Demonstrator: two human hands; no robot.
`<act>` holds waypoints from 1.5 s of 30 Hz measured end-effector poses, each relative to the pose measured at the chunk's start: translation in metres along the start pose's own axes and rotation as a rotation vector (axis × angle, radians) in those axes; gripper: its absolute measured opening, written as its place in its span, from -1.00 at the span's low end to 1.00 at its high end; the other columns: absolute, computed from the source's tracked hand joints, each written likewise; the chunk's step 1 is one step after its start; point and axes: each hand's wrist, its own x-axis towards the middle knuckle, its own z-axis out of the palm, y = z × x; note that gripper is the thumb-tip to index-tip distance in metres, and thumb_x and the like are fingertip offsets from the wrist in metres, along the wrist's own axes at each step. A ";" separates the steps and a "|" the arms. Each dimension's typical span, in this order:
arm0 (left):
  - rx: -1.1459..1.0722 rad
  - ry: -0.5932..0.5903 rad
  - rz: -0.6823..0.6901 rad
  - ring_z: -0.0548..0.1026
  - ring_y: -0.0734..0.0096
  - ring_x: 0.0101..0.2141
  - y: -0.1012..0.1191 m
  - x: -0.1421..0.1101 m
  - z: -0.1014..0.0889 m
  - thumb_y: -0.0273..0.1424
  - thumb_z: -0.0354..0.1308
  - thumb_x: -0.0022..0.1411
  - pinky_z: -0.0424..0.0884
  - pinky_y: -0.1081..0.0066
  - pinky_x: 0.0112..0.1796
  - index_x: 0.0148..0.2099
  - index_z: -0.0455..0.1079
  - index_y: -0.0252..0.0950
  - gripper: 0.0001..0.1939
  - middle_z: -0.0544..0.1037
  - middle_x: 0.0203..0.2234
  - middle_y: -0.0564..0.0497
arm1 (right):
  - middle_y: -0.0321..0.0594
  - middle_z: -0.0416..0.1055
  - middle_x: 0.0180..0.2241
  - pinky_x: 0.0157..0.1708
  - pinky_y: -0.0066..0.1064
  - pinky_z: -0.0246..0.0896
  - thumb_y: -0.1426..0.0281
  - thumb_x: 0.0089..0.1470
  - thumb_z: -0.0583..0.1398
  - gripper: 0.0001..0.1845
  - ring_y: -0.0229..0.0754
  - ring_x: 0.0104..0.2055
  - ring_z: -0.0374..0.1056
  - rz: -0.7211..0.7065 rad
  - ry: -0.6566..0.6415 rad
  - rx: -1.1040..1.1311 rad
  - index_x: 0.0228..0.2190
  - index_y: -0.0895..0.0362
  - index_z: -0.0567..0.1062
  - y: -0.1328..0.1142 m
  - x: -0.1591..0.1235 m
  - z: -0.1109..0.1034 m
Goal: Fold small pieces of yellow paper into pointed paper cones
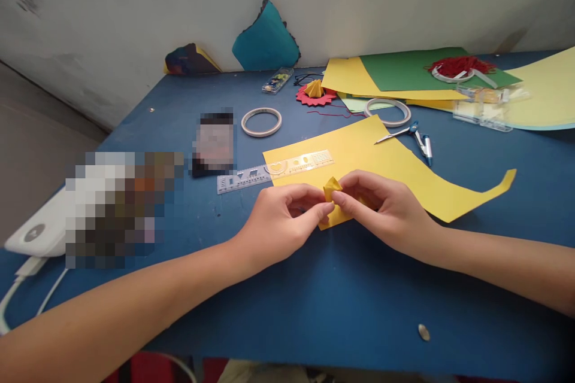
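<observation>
A pale wall (386, 18) runs along the far side, and in front of it spreads a blue table (341, 305). At the far right a pale yellow sheet (543, 96) curves up off the surface. In the middle lies a large yellow sheet (390, 167), its right edge curving into a narrow strip that points right. A green sheet (395, 69) lies beyond it, overlapping other yellow paper. The left hand (281, 218) and right hand (389, 209) meet over the near edge of the large yellow sheet. At the left is a white device (54, 221) with a cable plugged in; the things beside it are blurred out. A teal piece (267, 39) with a ragged edge leans against the wall. A clear ruler (242, 178) lies partly on the large yellow sheet, to the left. A pair of compasses (415, 130) rests across that sheet's far right edge. At the far middle sits a red and yellow paper rosette (315, 91), with a tape roll (261, 131) nearer and to the left. Between the two hands is a small folded yellow piece (333, 186): the left grip is closed, thumb and fingertips against its left side, and the right grip pinches it from the right, thumb in front. Smallest, a metallic disc (423, 332) lies near right.
</observation>
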 end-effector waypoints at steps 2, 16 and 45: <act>0.012 -0.005 0.016 0.53 0.46 -0.55 0.001 0.000 0.000 -0.45 0.22 0.08 0.40 0.63 -0.67 -0.34 0.51 -0.34 -0.92 0.59 -0.51 0.00 | -0.22 0.39 -0.40 -0.43 -0.42 0.34 0.18 0.10 0.15 -0.74 -0.23 -0.38 0.37 0.003 -0.008 0.001 -0.36 0.14 0.40 0.000 0.000 0.000; 0.035 -0.061 -0.035 0.56 0.35 -0.42 0.001 -0.001 -0.003 -0.43 0.18 0.09 0.52 0.44 -0.38 -0.31 0.54 -0.32 -0.87 0.61 -0.44 -0.02 | -0.24 0.39 -0.42 -0.41 -0.44 0.31 0.19 0.08 0.17 -0.75 -0.24 -0.38 0.34 -0.006 -0.026 0.015 -0.38 0.14 0.43 -0.002 0.002 -0.001; 0.176 -0.140 -0.014 0.44 0.46 -0.46 0.005 -0.001 -0.005 -0.41 0.11 0.14 0.31 0.50 -0.47 -0.33 0.53 -0.33 -0.83 0.55 -0.50 0.02 | -0.28 0.42 -0.43 -0.43 -0.47 0.29 0.26 0.02 0.24 -0.82 -0.28 -0.40 0.33 0.043 -0.082 0.111 -0.37 0.11 0.45 -0.004 0.003 -0.005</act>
